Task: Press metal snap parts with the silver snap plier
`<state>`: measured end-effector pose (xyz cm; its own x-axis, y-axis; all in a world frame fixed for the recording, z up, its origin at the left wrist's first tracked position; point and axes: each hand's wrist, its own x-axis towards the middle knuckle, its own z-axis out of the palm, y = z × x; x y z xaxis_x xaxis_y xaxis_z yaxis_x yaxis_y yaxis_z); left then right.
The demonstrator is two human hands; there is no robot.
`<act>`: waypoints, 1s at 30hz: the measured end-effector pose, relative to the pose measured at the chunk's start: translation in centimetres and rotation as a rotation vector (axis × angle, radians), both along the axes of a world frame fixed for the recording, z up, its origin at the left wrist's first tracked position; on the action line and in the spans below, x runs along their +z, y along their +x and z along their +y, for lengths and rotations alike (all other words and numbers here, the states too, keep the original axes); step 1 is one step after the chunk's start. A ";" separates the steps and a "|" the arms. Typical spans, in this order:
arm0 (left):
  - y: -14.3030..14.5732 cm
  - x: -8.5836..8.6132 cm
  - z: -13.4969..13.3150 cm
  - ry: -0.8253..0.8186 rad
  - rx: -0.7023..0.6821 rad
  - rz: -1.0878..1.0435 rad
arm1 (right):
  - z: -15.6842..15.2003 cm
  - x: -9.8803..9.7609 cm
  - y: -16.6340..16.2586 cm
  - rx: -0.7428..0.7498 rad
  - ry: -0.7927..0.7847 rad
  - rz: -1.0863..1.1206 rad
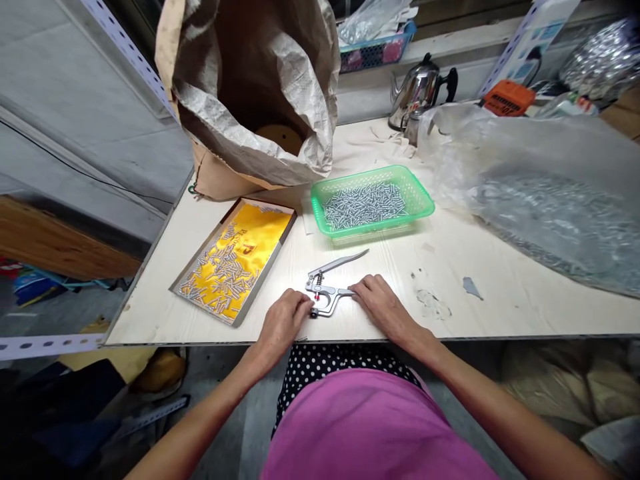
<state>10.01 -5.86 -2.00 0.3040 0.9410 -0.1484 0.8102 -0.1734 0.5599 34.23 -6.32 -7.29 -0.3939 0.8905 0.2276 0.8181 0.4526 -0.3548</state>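
A metal hand press tool (327,283) with two long handles lies on the pale table (450,267) near its front edge. My left hand (283,321) rests at the tool's jaw end, fingers curled and pinched against it. My right hand (383,303) touches the lower handle, its fingers closed on the handle's end. The upper handle points up and to the right, free of both hands. Whether a small part sits in the jaw I cannot make out.
A green basket (370,200) of small metal pins stands behind the tool. A yellow-lined tray (235,260) with several pins lies at the left. A big paper sack (250,93), a kettle (417,90) and a plastic bag (540,193) of pins fill the back and right.
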 end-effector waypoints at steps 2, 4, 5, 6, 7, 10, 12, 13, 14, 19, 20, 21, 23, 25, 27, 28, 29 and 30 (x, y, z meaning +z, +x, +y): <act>-0.2 0.3 -1.2 -0.016 -0.056 0.041 | 0.0 -0.2 -0.1 -0.010 0.011 0.004; -0.5 0.4 -2.3 -0.023 -0.084 0.103 | 0.0 -0.3 -0.1 -0.012 0.024 0.012; -0.8 0.4 -2.8 -0.030 -0.086 0.134 | 0.0 -0.3 -0.1 -0.010 0.032 0.016; -1.0 0.3 -3.2 -0.041 -0.083 0.161 | 0.1 -0.4 -0.2 -0.007 0.039 0.017; -1.2 0.2 -3.5 -0.057 -0.081 0.186 | 0.1 -0.4 -0.2 -0.007 0.045 0.018; -1.6 -0.1 -3.6 -0.111 -0.099 0.257 | 0.3 -0.6 -0.2 -0.016 0.061 0.017; -1.7 0.0 -3.4 -0.138 -0.118 0.285 | 0.3 -0.7 -0.3 -0.022 0.064 0.018; -1.8 0.1 -3.2 -0.145 -0.123 0.286 | 0.3 -0.7 -0.3 -0.023 0.065 0.019; -1.9 0.2 -3.1 -0.148 -0.126 0.275 | 0.3 -0.7 -0.3 -0.024 0.064 0.020; -2.5 0.2 -3.4 -0.134 -0.116 0.245 | 0.3 -0.7 -0.3 -0.028 0.066 0.030; -2.6 0.0 -3.5 -0.123 -0.110 0.249 | 0.2 -0.7 -0.3 -0.028 0.069 0.033; -2.8 -0.2 -3.6 -0.109 -0.103 0.244 | 0.2 -0.8 -0.3 -0.028 0.074 0.036; -2.7 -0.2 -3.2 -0.073 -0.087 0.194 | 0.2 -0.8 -0.4 -0.028 0.087 0.045; -2.0 0.7 -1.8 0.001 -0.067 0.110 | 0.2 -1.0 -0.5 -0.031 0.104 0.055; -0.4 3.0 0.4 0.153 -0.053 0.023 | 0.3 -1.2 -0.5 -0.034 0.113 0.056; 0.7 4.8 1.7 0.257 -0.058 -0.017 | 0.3 -1.2 -0.5 -0.035 0.115 0.056; 1.9 6.8 3.1 0.396 -0.060 -0.057 | 0.4 -1.3 -0.5 -0.035 0.114 0.056; 3.0 9.0 4.4 0.524 -0.075 -0.095 | 0.3 -1.3 -0.5 -0.033 0.111 0.058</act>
<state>13.01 -1.44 6.99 0.3621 0.8572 0.3663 0.7352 -0.5042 0.4531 33.77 -5.97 -8.61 -0.3479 0.8709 0.3471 0.8127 0.4647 -0.3514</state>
